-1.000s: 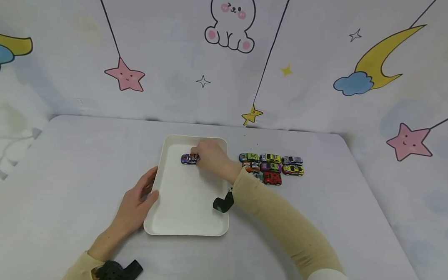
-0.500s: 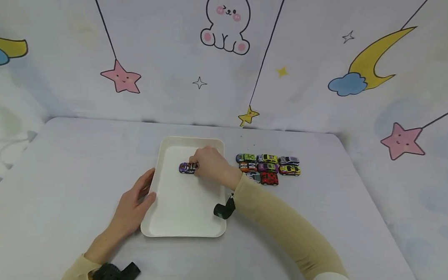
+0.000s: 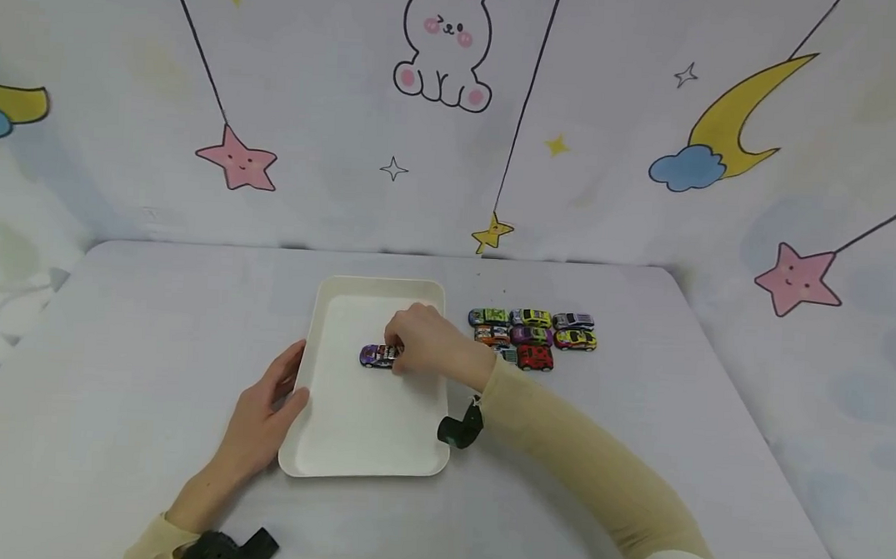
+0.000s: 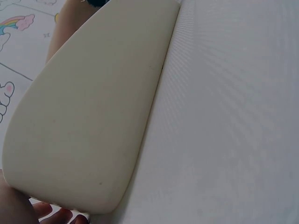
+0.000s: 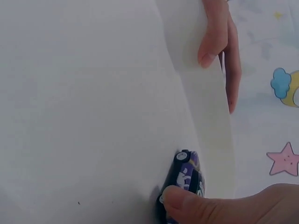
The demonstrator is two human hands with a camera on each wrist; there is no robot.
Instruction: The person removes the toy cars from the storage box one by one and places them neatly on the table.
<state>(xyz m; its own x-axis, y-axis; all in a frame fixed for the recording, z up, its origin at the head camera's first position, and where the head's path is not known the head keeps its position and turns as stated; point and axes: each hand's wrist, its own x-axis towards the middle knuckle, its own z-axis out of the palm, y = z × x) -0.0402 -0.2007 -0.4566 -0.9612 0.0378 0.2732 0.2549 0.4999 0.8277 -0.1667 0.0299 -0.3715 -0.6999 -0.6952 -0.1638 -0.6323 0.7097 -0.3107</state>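
In the head view, my right hand [image 3: 428,343] pinches a small purple toy car [image 3: 375,356] over the white tray [image 3: 366,426]. The right wrist view shows the thumb [image 5: 196,205] on the side of this car [image 5: 187,175], its wheels facing the tray floor; the car's rear is covered by the hand. My left hand [image 3: 258,417] grips the tray's left rim, thumb on the rim's inner side and fingers outside it. The left wrist view shows the tray's outer wall [image 4: 88,116] with fingertips [image 4: 60,215] at its lower edge.
Right of the tray, several toy cars stand close together in rows, among them a red car [image 3: 535,357], a yellow car [image 3: 576,340] and a green car [image 3: 489,316]. A white cloth covers the table [image 3: 597,469]. Behind rises a patterned backdrop [image 3: 336,99].
My right hand has moved the purple toy car toward the near side of the tray, away from its far end. The left hand keeps its place on the rim. The head view has shifted slightly.
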